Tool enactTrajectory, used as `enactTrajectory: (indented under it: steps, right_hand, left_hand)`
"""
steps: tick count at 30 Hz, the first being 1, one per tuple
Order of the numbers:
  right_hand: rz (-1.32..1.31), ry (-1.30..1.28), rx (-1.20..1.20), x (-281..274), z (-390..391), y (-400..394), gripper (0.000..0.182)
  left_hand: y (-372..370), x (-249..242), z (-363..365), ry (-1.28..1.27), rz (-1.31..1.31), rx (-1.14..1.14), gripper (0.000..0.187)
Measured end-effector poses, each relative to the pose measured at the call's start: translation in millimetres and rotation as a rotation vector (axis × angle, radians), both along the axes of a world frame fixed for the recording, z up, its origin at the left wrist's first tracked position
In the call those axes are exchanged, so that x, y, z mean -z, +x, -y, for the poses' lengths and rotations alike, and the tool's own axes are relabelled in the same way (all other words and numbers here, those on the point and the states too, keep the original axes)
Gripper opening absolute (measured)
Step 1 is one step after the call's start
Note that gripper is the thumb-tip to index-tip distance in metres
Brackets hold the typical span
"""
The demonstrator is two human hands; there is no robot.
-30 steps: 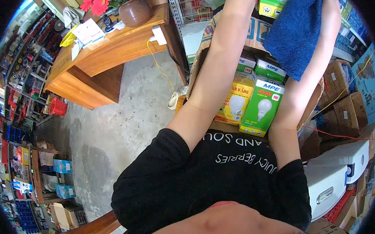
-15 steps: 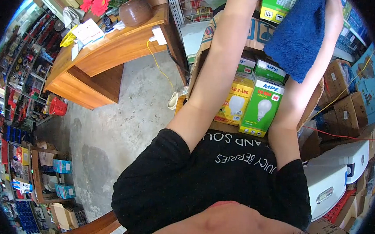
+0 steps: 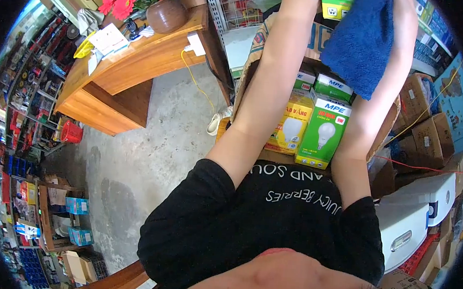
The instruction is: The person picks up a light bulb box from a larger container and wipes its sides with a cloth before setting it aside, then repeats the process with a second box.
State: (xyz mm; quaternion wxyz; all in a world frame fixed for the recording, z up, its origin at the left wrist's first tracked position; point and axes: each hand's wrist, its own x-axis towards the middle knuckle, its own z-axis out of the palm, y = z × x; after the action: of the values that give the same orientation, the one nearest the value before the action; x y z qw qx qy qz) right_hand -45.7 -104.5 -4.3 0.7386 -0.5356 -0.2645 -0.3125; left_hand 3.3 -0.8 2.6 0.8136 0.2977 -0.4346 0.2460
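Observation:
A dark blue cloth point(image 3: 360, 46) hangs at the top of the view beside my right hand point(image 3: 403, 3). The hand is cut off by the top edge and its fingers are hidden; the cloth hangs from it. Left of the cloth is a green and yellow box point(image 3: 336, 3), partly out of frame. My left forearm point(image 3: 279, 57) reaches up beside this box, its hand beyond the edge. Below my arms, an open cardboard carton point(image 3: 255, 50) holds several bulb boxes, including a green MPE LED bulb box point(image 3: 325, 131) and a yellow bulb box point(image 3: 293, 124).
On the left stands a wooden desk point(image 3: 135, 70) with a brown flower pot point(image 3: 168, 16). Cardboard boxes point(image 3: 430, 141) and a white appliance point(image 3: 403, 240) are to my right. Stocked shelves point(image 3: 22, 105) line the far left. A yellow cord point(image 3: 196, 79) runs down to the floor.
The blue cloth and my right forearm have shifted slightly left. The green and yellow box at the top has moved slightly up and left, with less of it showing.

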Motion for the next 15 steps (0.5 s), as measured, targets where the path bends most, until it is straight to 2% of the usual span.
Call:
enactTrajectory:
  steps: [4,5,8,11,15]
  right_hand:
    - [-0.025,-0.004,-0.039,2,-5,-4,0.028]
    - [-0.025,-0.002,-0.056,2,-5,-5,0.028]
    - [-0.121,-0.012,-0.007,0,-10,-13,0.027]
    - [-0.137,-0.134,0.015,1,-6,-10,0.028]
    - [-0.13,-0.057,-0.032,1,-9,-10,0.029]
  left_hand:
    - [2,0,-1,-0.083,0.031,0.07,0.059]
    - [2,0,-1,-0.191,0.041,0.098,0.058]
    - [2,0,-2,-0.178,0.023,0.094,0.058]
    - [2,-1,-1,-0.171,0.006,0.08,0.057]
    - [2,0,0,-0.185,-0.014,0.078,0.057]
